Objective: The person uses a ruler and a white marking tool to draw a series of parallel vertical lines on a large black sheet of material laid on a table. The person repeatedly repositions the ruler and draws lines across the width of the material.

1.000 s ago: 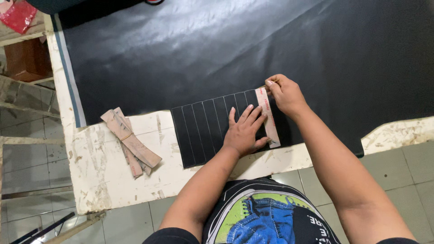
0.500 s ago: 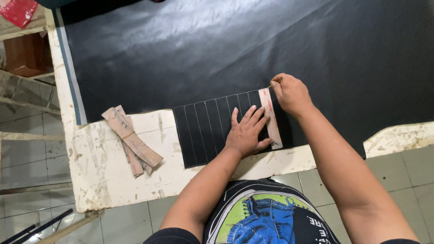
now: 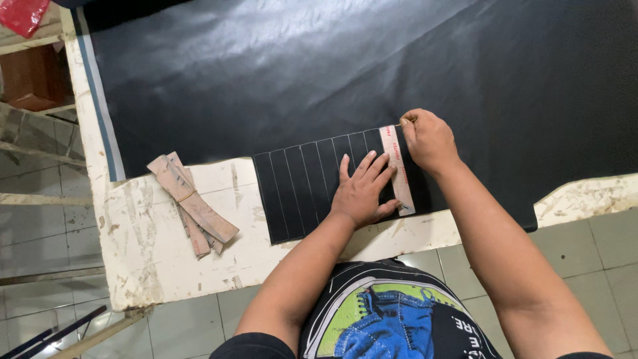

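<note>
Head cam: left hand lies flat, fingers spread, pinning the cardboard template strip on the black sheet so it won't slide. Right hand, at its 1 o'clock, is clenched around a marking tool at the strip's top. Bundled spare strips at 9 o'clock.

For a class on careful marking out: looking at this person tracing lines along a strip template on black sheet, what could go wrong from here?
1. The left hand presses only the lower part of the template; its top end might pivot and skew the line.
2. The right hand marks close beside the template, so a slip could stray across the black sheet.
3. The marked section lies near the table edge and could shift.
</note>
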`<state>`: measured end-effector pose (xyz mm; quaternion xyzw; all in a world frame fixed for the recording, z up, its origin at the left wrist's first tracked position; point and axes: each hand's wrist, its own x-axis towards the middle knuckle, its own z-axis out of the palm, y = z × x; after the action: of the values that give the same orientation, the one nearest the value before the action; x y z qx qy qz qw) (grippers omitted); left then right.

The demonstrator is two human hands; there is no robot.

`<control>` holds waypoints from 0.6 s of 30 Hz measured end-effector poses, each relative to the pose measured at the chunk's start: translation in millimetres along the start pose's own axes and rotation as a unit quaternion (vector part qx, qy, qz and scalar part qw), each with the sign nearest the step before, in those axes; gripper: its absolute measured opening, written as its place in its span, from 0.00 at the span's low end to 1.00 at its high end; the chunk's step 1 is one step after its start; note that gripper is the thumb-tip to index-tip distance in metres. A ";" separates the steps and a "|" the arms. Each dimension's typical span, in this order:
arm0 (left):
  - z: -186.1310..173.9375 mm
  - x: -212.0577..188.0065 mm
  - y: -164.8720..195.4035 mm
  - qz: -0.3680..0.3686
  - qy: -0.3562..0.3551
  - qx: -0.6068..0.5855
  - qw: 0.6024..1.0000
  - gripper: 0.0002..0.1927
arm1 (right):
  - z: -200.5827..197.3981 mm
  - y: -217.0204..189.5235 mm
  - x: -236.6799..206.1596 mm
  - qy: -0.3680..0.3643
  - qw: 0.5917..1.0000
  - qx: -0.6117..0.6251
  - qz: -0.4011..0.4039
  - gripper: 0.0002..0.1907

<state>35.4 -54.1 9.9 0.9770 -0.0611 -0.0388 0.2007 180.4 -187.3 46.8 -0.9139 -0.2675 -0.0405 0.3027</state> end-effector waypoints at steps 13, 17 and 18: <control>-5.5 -1.3 2.0 0.000 0.004 -0.009 1.000 0.40 | -38.7 4.5 -129.3 -0.098 0.995 0.019 0.021 0.10; -5.1 -1.6 3.4 -0.001 -0.002 -0.008 1.000 0.40 | -39.7 4.3 -137.9 -0.086 0.995 0.030 0.042 0.10; -5.3 -1.2 3.0 -0.003 0.003 -0.007 1.000 0.40 | -38.6 3.2 -137.6 -0.086 0.994 0.038 0.054 0.10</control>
<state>34.3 -54.5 16.0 0.9758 -0.0572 -0.0366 0.2079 67.9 -275.6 44.0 -0.9151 -0.2438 0.0649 0.3145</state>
